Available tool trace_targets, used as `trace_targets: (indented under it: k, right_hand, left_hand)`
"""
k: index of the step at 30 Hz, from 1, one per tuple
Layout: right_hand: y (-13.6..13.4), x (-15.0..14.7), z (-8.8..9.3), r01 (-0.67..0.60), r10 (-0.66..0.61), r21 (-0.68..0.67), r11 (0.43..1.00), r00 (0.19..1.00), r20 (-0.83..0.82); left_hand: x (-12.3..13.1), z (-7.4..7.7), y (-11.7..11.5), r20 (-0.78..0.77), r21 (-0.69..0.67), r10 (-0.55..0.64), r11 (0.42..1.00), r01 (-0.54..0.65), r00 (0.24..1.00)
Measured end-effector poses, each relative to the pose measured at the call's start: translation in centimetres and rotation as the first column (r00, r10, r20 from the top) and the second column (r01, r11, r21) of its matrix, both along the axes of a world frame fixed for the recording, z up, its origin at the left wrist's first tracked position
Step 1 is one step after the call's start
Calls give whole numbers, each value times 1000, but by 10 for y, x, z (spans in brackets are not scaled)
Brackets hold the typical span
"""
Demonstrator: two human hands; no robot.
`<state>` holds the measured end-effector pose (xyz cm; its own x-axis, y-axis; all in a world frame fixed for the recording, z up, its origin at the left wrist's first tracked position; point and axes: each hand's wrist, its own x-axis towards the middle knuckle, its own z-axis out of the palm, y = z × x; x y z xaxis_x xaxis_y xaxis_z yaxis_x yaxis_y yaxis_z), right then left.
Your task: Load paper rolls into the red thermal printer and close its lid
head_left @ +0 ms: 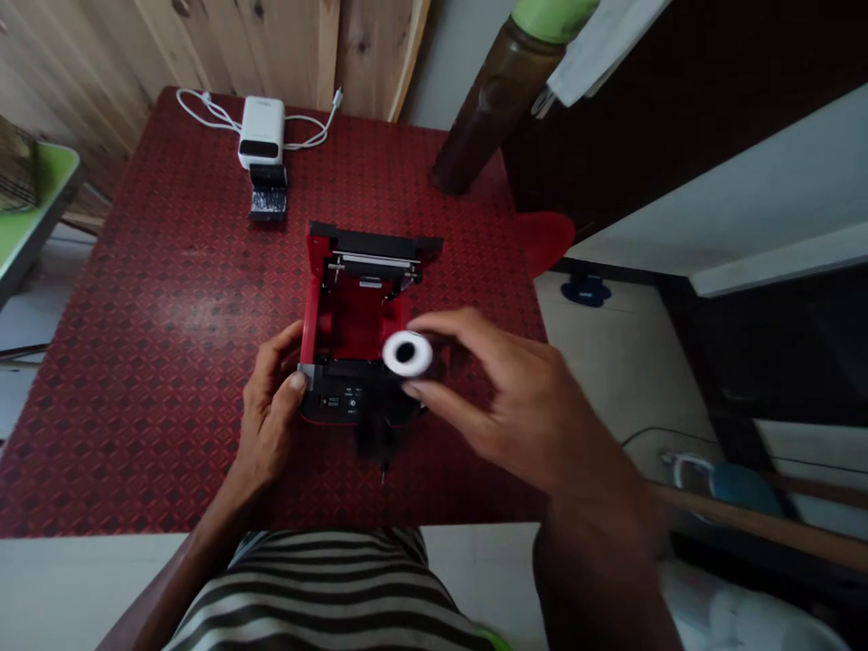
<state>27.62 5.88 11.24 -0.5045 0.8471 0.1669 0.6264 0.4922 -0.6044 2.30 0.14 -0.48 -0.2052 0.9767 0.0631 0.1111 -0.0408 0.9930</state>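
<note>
A small red and black printer (361, 312) stands on the red patterned table with its lid raised and its red inner bay facing up. My left hand (271, 398) grips the printer's front left corner, thumb on the front edge and fingers along the side. Between the thumb and fingers of my right hand (502, 389) is a paper roll (421, 354), held over the front right of the bay. Its white end with a dark core hole faces me, and its outer side looks dark. A dark, blurred shape hangs below it, too smeared to make out.
A white power bank-like device (262, 127) with a white cable lies at the back of the table (169, 407). A small black piece (269, 192) sits before it. At the back right stands a tall brown bottle (488, 99) with a green lid.
</note>
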Motion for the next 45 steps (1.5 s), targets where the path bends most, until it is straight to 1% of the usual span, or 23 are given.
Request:
trace_targets:
  k: [1, 3, 6, 9, 13, 15, 17, 24, 26, 29, 33, 35, 37, 38, 40, 42, 43, 45]
  right_hand:
    - [7, -15, -5, -7, 1, 58, 998, 995, 103]
    - [18, -43, -15, -46, 2, 140, 989, 954, 299]
    - [26, -68, -26, -98, -1, 181, 979, 875, 484]
    - [31, -77, -28, -105, 6, 146, 984, 832, 555]
    - [43, -84, -30, -75, 54, 11, 997, 810, 583]
    - [50, -86, -31, -54, 78, -58, 997, 812, 579]
    - [55, -86, -34, -42, 87, -94, 995, 824, 560]
    - [53, -80, -48, -41, 78, -91, 995, 892, 446]
    - [50, -75, -47, -66, 90, -76, 995, 920, 380]
    - [43, -61, -41, -123, 135, -60, 991, 956, 259]
    - [31, -40, -29, -293, 292, -15, 956, 951, 102]
    - [26, -35, -28, -304, 302, 43, 952, 952, 56]
    - [21, -36, -32, -254, 253, 115, 960, 967, 23]
    - [19, -37, -34, -224, 225, 150, 963, 974, 8]
    - [15, -40, -39, -171, 178, 215, 961, 984, -15]
    - [8, -42, -43, -116, 129, 285, 951, 991, -29]
    - [4, -42, -44, -86, 100, 321, 943, 995, -30]
    - [-6, -42, -45, -29, 40, 394, 919, 999, -18]
  left_hand:
    - [0, 0, -1, -4, -1, -5, 1000, 5, 1000]
    - [-1, -1, -2, -2, 1, -16, 1000, 16, 1000]
    - [-1, -3, -3, 20, 9, -26, 1000, 25, 999]
    - [-1, -4, -3, 33, 1, -27, 1000, 27, 999]
    - [0, -4, -5, 61, -26, -29, 999, 31, 998]
    - [1, -3, -5, 90, -36, -28, 999, 32, 996]
    - [1, -3, -5, 115, -46, -32, 998, 37, 993]
    - [1, -4, -5, 81, -41, -25, 999, 28, 996]
    - [1, -4, -5, 79, -42, -27, 999, 30, 997]
    - [1, -3, -4, 86, -33, -31, 999, 34, 996]
    - [-2, 3, -5, 112, -60, -45, 997, 52, 993]
    - [-5, 8, -4, 132, -105, -41, 993, 55, 990]
    - [-9, 15, 4, 127, -104, 1, 994, 12, 992]
    - [-10, 18, 11, 108, -78, 29, 997, -20, 994]
    - [-12, 27, 31, 53, 53, 92, 994, -94, 994]
    - [-12, 37, 56, 22, 148, 95, 984, -97, 995]
    - [-10, 42, 67, 0, 175, 73, 982, -72, 997]
    - [-7, 51, 84, -40, 194, 69, 979, -60, 997]
